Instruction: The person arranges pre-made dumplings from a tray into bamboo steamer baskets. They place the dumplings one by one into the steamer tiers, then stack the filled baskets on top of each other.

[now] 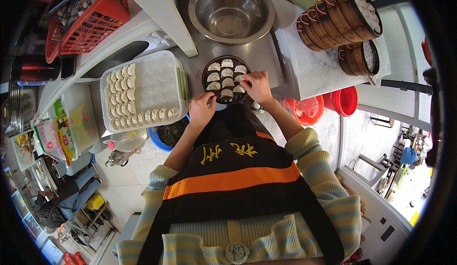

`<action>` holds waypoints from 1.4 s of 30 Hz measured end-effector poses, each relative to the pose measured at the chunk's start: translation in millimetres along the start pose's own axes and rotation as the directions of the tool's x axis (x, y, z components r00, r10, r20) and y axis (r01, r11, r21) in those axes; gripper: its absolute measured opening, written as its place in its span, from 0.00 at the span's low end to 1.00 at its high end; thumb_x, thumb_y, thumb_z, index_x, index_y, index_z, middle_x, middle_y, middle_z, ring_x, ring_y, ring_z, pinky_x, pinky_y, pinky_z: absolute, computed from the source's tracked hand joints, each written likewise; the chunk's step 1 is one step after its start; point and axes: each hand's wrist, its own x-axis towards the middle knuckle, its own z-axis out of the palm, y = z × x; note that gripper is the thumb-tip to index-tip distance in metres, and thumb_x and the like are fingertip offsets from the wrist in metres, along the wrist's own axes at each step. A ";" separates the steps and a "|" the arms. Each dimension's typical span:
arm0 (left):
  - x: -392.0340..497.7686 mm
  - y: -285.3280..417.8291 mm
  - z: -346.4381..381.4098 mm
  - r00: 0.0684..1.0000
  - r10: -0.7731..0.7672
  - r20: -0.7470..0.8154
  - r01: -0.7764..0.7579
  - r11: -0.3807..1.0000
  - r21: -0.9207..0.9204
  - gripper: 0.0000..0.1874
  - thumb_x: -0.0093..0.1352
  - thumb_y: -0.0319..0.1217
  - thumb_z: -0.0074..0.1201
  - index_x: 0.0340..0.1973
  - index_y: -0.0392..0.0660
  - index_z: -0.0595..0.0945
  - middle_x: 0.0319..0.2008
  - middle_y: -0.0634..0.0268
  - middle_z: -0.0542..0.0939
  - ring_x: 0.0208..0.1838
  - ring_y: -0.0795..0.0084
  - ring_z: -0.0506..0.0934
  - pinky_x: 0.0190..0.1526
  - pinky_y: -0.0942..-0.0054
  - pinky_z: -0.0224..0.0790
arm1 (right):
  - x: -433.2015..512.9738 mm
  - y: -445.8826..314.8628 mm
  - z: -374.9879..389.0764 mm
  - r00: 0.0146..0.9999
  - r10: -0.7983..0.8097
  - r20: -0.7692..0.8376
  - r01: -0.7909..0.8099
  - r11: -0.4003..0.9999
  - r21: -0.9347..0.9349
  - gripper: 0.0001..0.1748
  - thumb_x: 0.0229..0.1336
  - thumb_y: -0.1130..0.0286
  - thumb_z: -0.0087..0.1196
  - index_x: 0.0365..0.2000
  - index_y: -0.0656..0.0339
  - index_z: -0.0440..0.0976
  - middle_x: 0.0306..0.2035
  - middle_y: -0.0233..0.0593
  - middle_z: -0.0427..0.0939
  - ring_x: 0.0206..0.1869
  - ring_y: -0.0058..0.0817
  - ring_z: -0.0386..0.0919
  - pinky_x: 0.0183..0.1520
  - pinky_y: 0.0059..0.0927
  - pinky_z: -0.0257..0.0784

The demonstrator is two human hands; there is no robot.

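Observation:
A round bamboo steamer basket (205,81) with a dark rim holds several crescent-shaped dumplings (227,73) in rows. At its right edge, the thumb and fingers of my right hand (257,85) touch a dumpling (240,78) that they partly cover. My left hand (202,108) rests by the lower left of the rim, fingers bent, with no object visible in it. Left of the steamer lies a translucent plastic tray (157,59); rows of dumplings (121,88) fill its left side and lower edge, and its bare part shows moulded hollows.
A large steel bowl (232,11) stands beyond the steamer. Stacked bamboo steamers (332,20) stand on the right counter (314,72), above red buckets (341,100). A red plastic basket (93,25) sits at upper left. A blue-rimmed tub (157,141) is below the tray. Another person's legs (78,190) show at lower left.

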 end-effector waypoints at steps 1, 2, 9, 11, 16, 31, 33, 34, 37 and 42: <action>1.2 1.7 -0.9 1.000 -0.007 0.001 0.007 1.000 0.012 0.06 0.58 0.27 0.61 0.30 0.40 0.82 0.27 0.55 0.80 0.31 0.53 0.78 0.33 0.61 0.71 | -0.7 0.9 -0.6 1.000 -0.002 0.003 0.002 1.000 0.010 0.06 0.46 0.69 0.61 0.29 0.56 0.77 0.24 0.36 0.76 0.35 0.36 0.74 0.44 0.39 0.61; 2.3 3.6 -1.9 1.000 -0.013 0.001 0.013 1.000 0.024 0.06 0.58 0.27 0.61 0.30 0.40 0.81 0.27 0.55 0.80 0.31 0.53 0.78 0.33 0.61 0.71 | -1.3 1.6 -0.9 1.000 -0.005 0.006 0.005 1.000 0.021 0.06 0.47 0.69 0.60 0.29 0.56 0.78 0.24 0.36 0.76 0.35 0.35 0.74 0.44 0.39 0.61; 0.1 -5.0 0.6 0.998 -0.054 -0.030 0.054 0.998 0.013 0.08 0.59 0.28 0.61 0.32 0.40 0.81 0.24 0.55 0.78 0.23 0.57 0.76 0.27 0.62 0.68 | -0.8 9.2 -1.5 0.997 -0.066 0.050 0.064 0.997 0.046 0.06 0.49 0.72 0.58 0.31 0.56 0.79 0.29 0.34 0.80 0.37 0.33 0.74 0.45 0.38 0.61; -1.5 -6.1 0.8 0.997 -0.059 -0.051 0.059 0.998 -0.016 0.08 0.59 0.28 0.61 0.33 0.40 0.81 0.22 0.56 0.77 0.22 0.58 0.74 0.26 0.61 0.67 | 1.0 8.2 -3.4 0.995 -0.072 0.071 0.069 0.997 0.036 0.06 0.49 0.72 0.58 0.31 0.56 0.79 0.29 0.34 0.80 0.37 0.33 0.75 0.45 0.37 0.61; -1.5 -4.0 -2.1 0.992 -0.113 -0.064 0.111 0.993 -0.031 0.09 0.61 0.28 0.60 0.37 0.41 0.80 0.20 0.56 0.74 0.20 0.59 0.72 0.23 0.62 0.63 | 0.7 6.4 -3.2 0.998 -0.052 0.045 0.049 0.997 0.067 0.05 0.49 0.73 0.58 0.30 0.57 0.78 0.30 0.34 0.80 0.37 0.34 0.75 0.44 0.38 0.62; -5.4 1.2 -6.7 0.983 -0.130 -0.130 0.124 0.991 -0.055 0.11 0.64 0.26 0.56 0.41 0.39 0.78 0.17 0.59 0.69 0.20 0.61 0.69 0.25 0.63 0.62 | 21.4 -60.4 47.9 0.978 -0.126 0.167 0.131 0.991 -0.020 0.06 0.45 0.68 0.58 0.27 0.56 0.76 0.30 0.34 0.77 0.42 0.34 0.73 0.47 0.39 0.62; -10.6 -5.5 -4.0 0.976 -0.156 -0.153 0.145 0.986 -0.079 0.11 0.64 0.26 0.56 0.41 0.38 0.78 0.17 0.61 0.68 0.20 0.63 0.69 0.26 0.64 0.62 | 21.5 -60.2 46.0 0.986 -0.125 0.112 0.123 0.992 0.019 0.07 0.47 0.67 0.59 0.29 0.56 0.77 0.31 0.33 0.77 0.41 0.33 0.73 0.46 0.38 0.62; -12.7 -8.8 -1.9 0.963 -0.209 -0.170 0.192 0.975 -0.112 0.11 0.64 0.27 0.56 0.42 0.38 0.78 0.19 0.61 0.69 0.22 0.64 0.70 0.27 0.64 0.62 | 24.4 -63.8 36.3 0.989 -0.139 0.044 0.137 0.989 0.053 0.07 0.47 0.68 0.60 0.30 0.56 0.77 0.31 0.33 0.77 0.40 0.33 0.74 0.45 0.38 0.62; -10.3 -15.7 11.1 0.900 -0.379 -0.213 0.323 0.911 -0.257 0.12 0.66 0.29 0.54 0.45 0.38 0.76 0.26 0.61 0.74 0.27 0.67 0.72 0.32 0.65 0.65 | 24.4 -50.7 2.1 0.998 0.054 -0.013 -0.052 0.990 0.128 0.08 0.50 0.71 0.59 0.33 0.58 0.78 0.32 0.37 0.79 0.39 0.37 0.76 0.46 0.39 0.64; 27.8 -50.5 52.4 0.738 -0.670 -0.080 0.548 0.665 -0.507 0.26 0.74 0.40 0.41 0.63 0.39 0.65 0.60 0.51 0.68 0.60 0.57 0.68 0.60 0.67 0.58 | -15.2 28.4 -13.6 0.873 0.487 -0.016 -0.485 0.872 0.063 0.09 0.58 0.70 0.55 0.34 0.67 0.77 0.28 0.47 0.79 0.31 0.41 0.79 0.33 0.33 0.72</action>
